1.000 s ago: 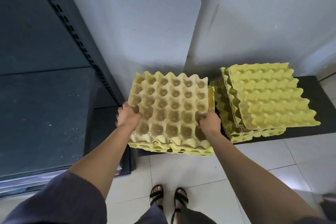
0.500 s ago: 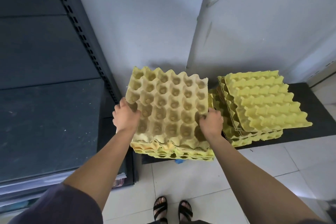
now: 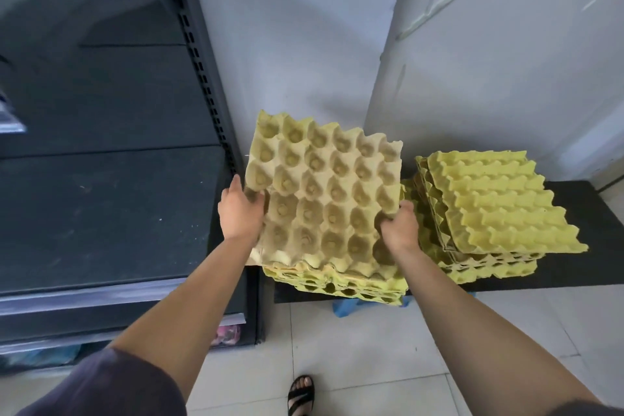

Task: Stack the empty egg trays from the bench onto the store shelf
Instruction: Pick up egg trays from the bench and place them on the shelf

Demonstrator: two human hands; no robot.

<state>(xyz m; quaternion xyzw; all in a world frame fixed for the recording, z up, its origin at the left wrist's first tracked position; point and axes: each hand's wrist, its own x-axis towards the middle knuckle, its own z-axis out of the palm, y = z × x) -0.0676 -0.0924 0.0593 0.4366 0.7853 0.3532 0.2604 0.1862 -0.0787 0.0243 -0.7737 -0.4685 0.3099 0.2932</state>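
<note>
One pale yellow moulded-pulp egg tray (image 3: 324,199) is held in two hands, cups facing up, its far edge tilted upward toward the white wall (image 3: 297,44). The left hand (image 3: 240,209) grips the tray's left edge, thumb on top in a cup and fingers under the rim. The right hand (image 3: 398,230) grips the near right edge with its fingers curled over the rim.

The tray hangs over the first stack of yellow egg trays (image 3: 337,284). I cannot tell whether its near edge touches that stack.

Two stacks sit on the low black bench (image 3: 574,267). The first stack's layers are too tightly nested to count. The second stack of brighter yellow trays (image 3: 496,203) stands just to the right, and its upper trays are skewed and slanted against the lower ones.

The dark metal store shelf (image 3: 101,213) is on the left, and one dusty board is in plain view. Its slotted upright post (image 3: 206,84) stands between the board and the held tray, just beside the left hand.

A crumpled blue item (image 3: 344,307) shows under the bench front, and something pink (image 3: 228,334) sits at the foot of the shelf. One foot in a black sandal (image 3: 301,393) stands on the pale tiled floor (image 3: 354,348), and a dark purple sleeve (image 3: 111,385) covers the left upper arm.

A pale tag (image 3: 10,118) at the shelf's far left edge is too blurred to read.
</note>
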